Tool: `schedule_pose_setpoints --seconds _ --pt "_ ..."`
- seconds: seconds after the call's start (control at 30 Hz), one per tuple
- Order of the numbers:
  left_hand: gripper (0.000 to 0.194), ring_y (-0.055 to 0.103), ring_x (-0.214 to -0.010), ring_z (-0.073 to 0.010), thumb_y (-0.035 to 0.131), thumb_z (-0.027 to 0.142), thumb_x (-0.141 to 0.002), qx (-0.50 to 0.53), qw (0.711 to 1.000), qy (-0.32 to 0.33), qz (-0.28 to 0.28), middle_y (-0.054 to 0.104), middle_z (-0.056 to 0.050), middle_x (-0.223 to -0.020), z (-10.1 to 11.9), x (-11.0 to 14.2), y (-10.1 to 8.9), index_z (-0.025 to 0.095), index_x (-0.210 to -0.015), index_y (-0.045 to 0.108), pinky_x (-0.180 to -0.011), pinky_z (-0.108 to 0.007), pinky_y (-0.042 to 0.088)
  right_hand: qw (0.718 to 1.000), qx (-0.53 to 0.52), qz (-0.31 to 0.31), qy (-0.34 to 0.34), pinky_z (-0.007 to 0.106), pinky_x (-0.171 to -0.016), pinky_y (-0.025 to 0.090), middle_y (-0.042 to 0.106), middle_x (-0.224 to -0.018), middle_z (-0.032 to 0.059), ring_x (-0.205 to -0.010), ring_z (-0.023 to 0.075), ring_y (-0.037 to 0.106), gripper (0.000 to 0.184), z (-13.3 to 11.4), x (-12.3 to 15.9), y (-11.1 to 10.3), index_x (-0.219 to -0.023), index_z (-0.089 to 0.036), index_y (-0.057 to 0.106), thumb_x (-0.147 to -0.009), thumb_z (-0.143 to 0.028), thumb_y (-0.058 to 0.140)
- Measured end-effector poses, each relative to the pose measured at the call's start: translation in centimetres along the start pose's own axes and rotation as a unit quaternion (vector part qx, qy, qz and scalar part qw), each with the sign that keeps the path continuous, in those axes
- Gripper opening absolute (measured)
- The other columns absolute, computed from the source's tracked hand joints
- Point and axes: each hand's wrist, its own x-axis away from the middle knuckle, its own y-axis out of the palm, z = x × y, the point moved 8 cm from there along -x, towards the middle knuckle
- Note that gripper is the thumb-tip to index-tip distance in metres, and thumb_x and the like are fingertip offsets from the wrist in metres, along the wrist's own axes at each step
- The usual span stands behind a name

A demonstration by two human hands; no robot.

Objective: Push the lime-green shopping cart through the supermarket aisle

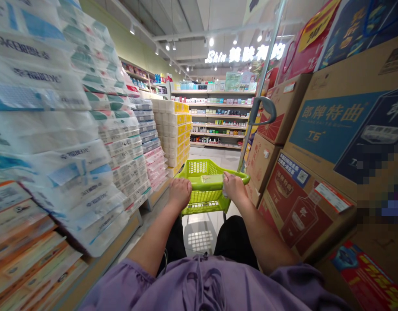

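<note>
A bright green shopping cart (203, 167) stands in front of me in a narrow shop aisle. My left hand (179, 191) is wrapped round the left end of its push handle (209, 184). My right hand (233, 187) grips the right end, and something pale peeks out under its fingers; I cannot make out what. The basket looks bare inside. Both forearms reach forward from purple sleeves.
Stacked packs of tissue paper (65, 142) line low shelves on the left, close to the cart. Large cardboard liquor boxes (328, 142) are piled on the right, with a grey-handled metal pole (265, 77) beside them. Shelving (218, 119) crosses the far end of the tiled floor (214, 157).
</note>
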Motion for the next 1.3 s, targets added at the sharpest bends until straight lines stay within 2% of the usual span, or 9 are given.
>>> schedule_pose_setpoints --seconds 0.13,0.3,0.4,0.53,0.7,0.93,1.07,1.17,1.3 --pt "0.032 0.055 -0.092 -0.0248 0.033 0.027 -0.096 0.007 1.000 -0.010 -0.011 0.067 -0.009 -0.092 -0.2 -0.3 0.4 0.017 -0.088 0.063 -0.088 -0.040 0.035 1.000 -0.002 0.007 -0.026 0.032 -0.094 0.040 0.068 -0.116 0.0136 -0.104 0.0218 0.062 0.037 -1.6 -0.1 0.1 -0.119 -0.013 0.062 -0.092 -0.020 0.038" --pt "0.032 0.055 -0.092 -0.0255 0.034 0.026 -0.095 0.014 1.000 -0.011 -0.015 0.068 -0.010 -0.092 -0.1 -0.5 0.4 0.017 -0.088 0.063 -0.088 -0.040 0.035 0.991 0.008 0.020 -0.134 0.035 -0.101 0.036 0.066 -0.118 0.0130 -0.113 0.0232 0.056 0.031 -6.9 0.7 1.5 -0.112 -0.013 0.064 -0.091 -0.019 0.042" --pt "0.032 0.055 -0.092 -0.0254 0.034 0.026 -0.095 0.011 1.000 -0.006 -0.014 0.067 -0.010 -0.091 0.2 -0.4 0.3 0.016 -0.087 0.063 -0.088 -0.040 0.035 0.982 0.019 0.020 -0.185 0.037 -0.103 0.035 0.064 -0.120 0.0127 -0.116 0.0243 0.053 0.032 -10.2 1.7 2.6 -0.118 -0.015 0.061 -0.093 -0.021 0.042" --pt "0.034 0.056 -0.089 -0.0251 0.032 0.027 -0.097 0.004 1.000 0.004 -0.013 0.067 -0.010 -0.089 0.3 -0.3 0.2 0.018 -0.085 0.063 -0.087 -0.041 0.035 0.970 0.021 0.010 -0.240 0.039 -0.104 0.034 0.064 -0.121 0.0103 -0.120 0.0247 0.051 0.033 -12.7 2.9 3.4 -0.122 -0.018 0.059 -0.095 -0.025 0.040" --pt "0.032 0.056 -0.091 -0.0243 0.034 0.028 -0.097 0.000 1.000 0.016 -0.005 0.067 -0.009 -0.090 0.3 -0.1 0.1 0.018 -0.087 0.062 -0.088 -0.040 0.035 0.975 0.008 -0.001 -0.224 0.038 -0.103 0.033 0.064 -0.124 0.0080 -0.121 0.0224 0.051 0.033 -11.5 2.5 2.6 -0.122 -0.020 0.058 -0.096 -0.026 0.039" --pt "0.032 0.054 -0.093 -0.0246 0.033 0.029 -0.097 0.012 1.000 0.017 0.008 0.066 -0.009 -0.092 0.1 0.0 0.2 0.018 -0.088 0.062 -0.089 -0.040 0.035 0.997 0.002 -0.027 -0.075 0.036 -0.097 0.036 0.068 -0.116 0.0086 -0.113 0.0215 0.057 0.030 -4.8 0.0 0.5 -0.107 -0.020 0.064 -0.094 -0.022 0.037" --pt "0.031 0.054 -0.093 -0.0250 0.034 0.029 -0.097 0.017 1.000 0.010 0.004 0.066 -0.009 -0.093 0.3 -0.1 0.3 0.018 -0.089 0.062 -0.089 -0.041 0.034 0.999 -0.001 -0.036 0.002 0.036 -0.096 0.037 0.068 -0.116 0.0111 -0.108 0.0226 0.060 0.036 -1.6 -0.5 -0.3 -0.116 -0.018 0.063 -0.094 -0.023 0.035" --pt "0.031 0.055 -0.093 -0.0254 0.034 0.028 -0.096 0.022 1.000 0.005 -0.001 0.066 -0.010 -0.092 0.5 -0.2 0.3 0.017 -0.089 0.062 -0.089 -0.041 0.035 1.000 -0.005 -0.026 0.016 0.035 -0.096 0.037 0.066 -0.119 0.0135 -0.110 0.0234 0.059 0.037 -1.5 -0.4 -0.2 -0.117 -0.015 0.063 -0.094 -0.020 0.035" --pt "0.036 0.055 -0.094 -0.0262 0.029 0.028 -0.097 0.027 0.999 0.016 -0.007 0.066 -0.010 -0.091 0.8 -0.1 0.1 0.018 -0.088 0.062 -0.087 -0.043 0.036 0.999 -0.024 -0.007 -0.023 0.038 -0.105 0.032 0.062 -0.127 0.0137 -0.122 0.0246 0.052 0.038 -4.5 0.3 0.9 -0.119 -0.014 0.063 -0.097 -0.026 0.034"
